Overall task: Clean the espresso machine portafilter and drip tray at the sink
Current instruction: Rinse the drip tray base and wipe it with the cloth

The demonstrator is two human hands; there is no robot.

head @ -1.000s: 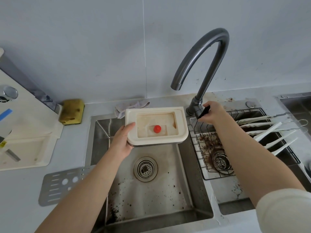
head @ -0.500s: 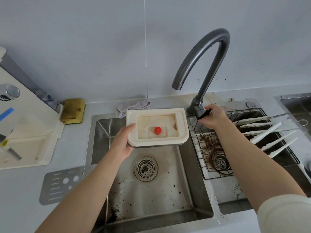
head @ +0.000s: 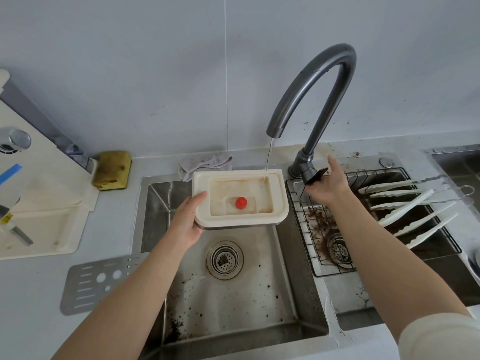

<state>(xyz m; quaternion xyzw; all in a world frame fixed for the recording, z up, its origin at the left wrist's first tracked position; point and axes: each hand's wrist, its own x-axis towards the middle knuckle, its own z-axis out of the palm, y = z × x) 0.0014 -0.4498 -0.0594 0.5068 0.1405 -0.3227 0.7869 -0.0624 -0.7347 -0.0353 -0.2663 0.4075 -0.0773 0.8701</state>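
My left hand (head: 188,219) grips the left edge of the cream drip tray (head: 279,201), holding it level over the left sink basin (head: 233,302). The tray is stained brown inside and has a red float (head: 241,202) in its middle. A thin stream of water (head: 268,157) runs from the grey faucet spout (head: 311,81) into the tray's back right corner. My right hand (head: 328,185) rests against the black faucet lever (head: 315,175), fingers spread. No portafilter is in view.
A metal drip-tray grate (head: 96,284) lies on the counter left of the sink. A yellow sponge (head: 112,170) and a grey cloth (head: 205,163) sit behind it. The right basin holds a wire rack (head: 309,229) with coffee grounds and white tongs (head: 410,203). The cream machine base (head: 39,224) stands at left.
Water has started running from the spout into the tray. My right hand has opened its fingers on the lever, which has swung outward. The tray has stayed in place.
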